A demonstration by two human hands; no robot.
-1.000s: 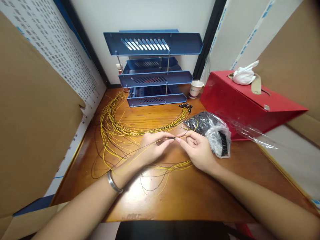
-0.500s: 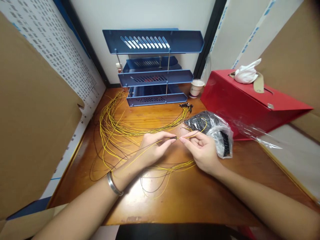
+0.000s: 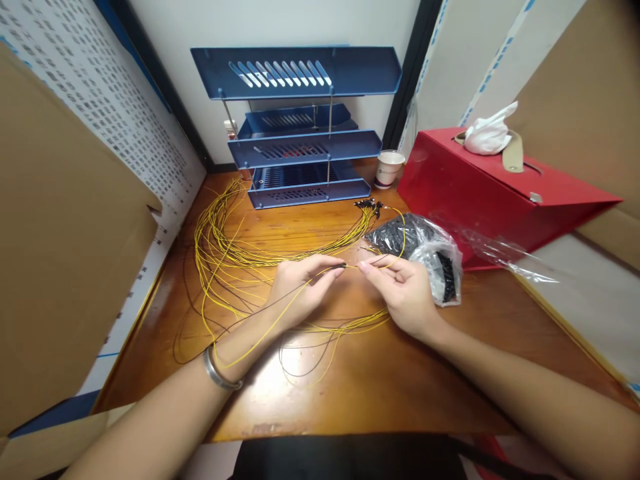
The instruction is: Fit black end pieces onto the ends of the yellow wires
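Observation:
My left hand (image 3: 300, 287) pinches a thin yellow wire (image 3: 260, 340) near its small black end piece (image 3: 342, 266). My right hand (image 3: 400, 290) pinches the same wire's tip just right of that piece, with a loop of yellow wire (image 3: 403, 237) arching over the bag behind it. The two hands meet fingertip to fingertip above the middle of the wooden table (image 3: 380, 393). A bundle of yellow wires (image 3: 220, 247) curves across the table behind the hands, its black ends (image 3: 369, 205) gathered near the tray rack.
A clear plastic bag of small black parts (image 3: 425, 253) lies right of my right hand. A blue three-tier tray rack (image 3: 300, 147) stands at the back, a paper cup (image 3: 387, 168) beside it. A red box (image 3: 495, 193) with tissue sits right. Cardboard panels (image 3: 60, 240) wall both sides.
The hands have drawn slightly apart along the wire, and the loop behind my right hand has risen higher over the bag. The view has shifted a little.

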